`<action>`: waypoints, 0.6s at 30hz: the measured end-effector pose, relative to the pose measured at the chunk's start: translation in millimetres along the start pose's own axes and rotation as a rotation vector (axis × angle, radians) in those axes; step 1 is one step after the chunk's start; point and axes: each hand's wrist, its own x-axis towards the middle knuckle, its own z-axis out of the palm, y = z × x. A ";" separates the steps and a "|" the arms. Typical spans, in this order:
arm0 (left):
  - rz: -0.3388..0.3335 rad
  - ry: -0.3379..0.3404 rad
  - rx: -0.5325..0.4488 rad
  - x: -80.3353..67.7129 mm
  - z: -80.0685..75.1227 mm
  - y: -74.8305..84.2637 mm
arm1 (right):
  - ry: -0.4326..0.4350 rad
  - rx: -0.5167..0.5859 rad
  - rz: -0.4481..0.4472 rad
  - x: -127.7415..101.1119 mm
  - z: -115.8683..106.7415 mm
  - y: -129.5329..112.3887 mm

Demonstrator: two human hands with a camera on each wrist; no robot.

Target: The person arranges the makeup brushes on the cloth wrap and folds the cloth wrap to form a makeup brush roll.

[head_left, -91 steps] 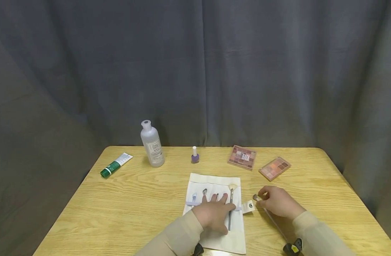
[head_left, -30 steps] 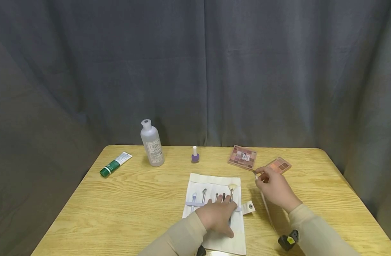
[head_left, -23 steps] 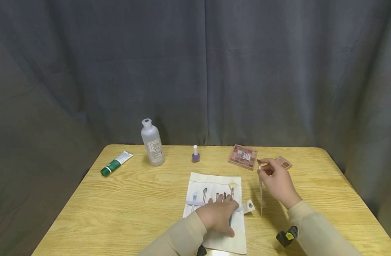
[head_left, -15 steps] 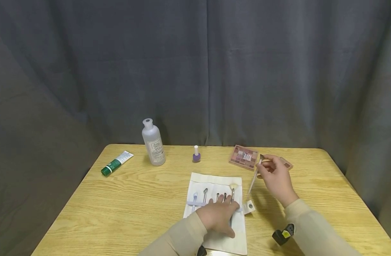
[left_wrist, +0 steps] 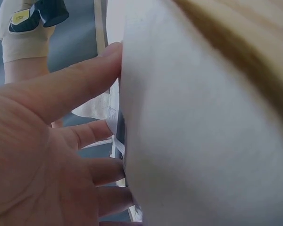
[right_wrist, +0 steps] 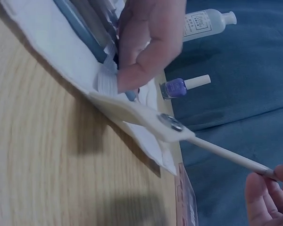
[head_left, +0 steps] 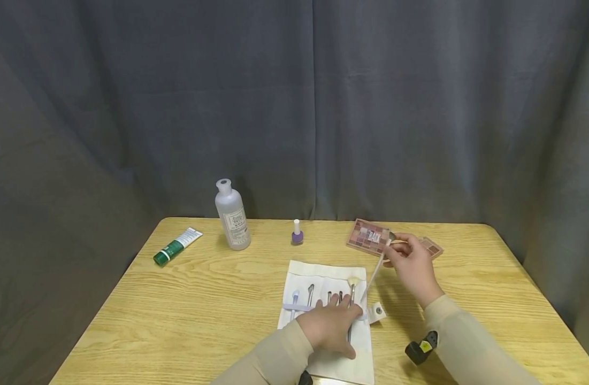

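Observation:
A white fabric brush roll (head_left: 344,369) lies unrolled in the head view, several makeup brushes, one a fan brush (head_left: 353,282), tucked under its elastic band (head_left: 296,307). My left hand (head_left: 329,327) rests on it with fingers spread, covering the handles' middles. In my right hand (head_left: 413,267), fingers and thumb pinch a pale-handled makeup brush (head_left: 377,269) near its bristles. The handle slants down toward the roll's right edge, by the band. A snap strap (head_left: 377,312) sticks out there; in the right wrist view, that strap (right_wrist: 146,117) overlaps the handle's far end.
At the back stand a clear bottle (head_left: 233,222) and a purple nail polish bottle (head_left: 297,236). A green and white tube (head_left: 177,247) lies at left. Two eyeshadow palettes, one nearer the middle (head_left: 364,235) and one (head_left: 432,247) partly behind my right hand, lie at back right.
My right hand has raised the makeup brush off the wood right of the roll and moved back. The handle has swung leftward to the roll's edge. My left hand stays on the roll.

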 end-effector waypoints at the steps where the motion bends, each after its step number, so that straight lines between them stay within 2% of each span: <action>1: -0.002 0.000 -0.003 -0.2 0.2 0.0 | -0.007 -0.008 -0.001 0.1 1.0 0.6; 10: 0.003 0.011 0.004 -0.2 4.7 1.2 | -0.123 -0.102 -0.015 -3.3 10.2 8.6; 18: -0.014 0.015 0.023 2.1 0.8 0.9 | -0.166 -0.164 -0.005 1.7 16.3 10.7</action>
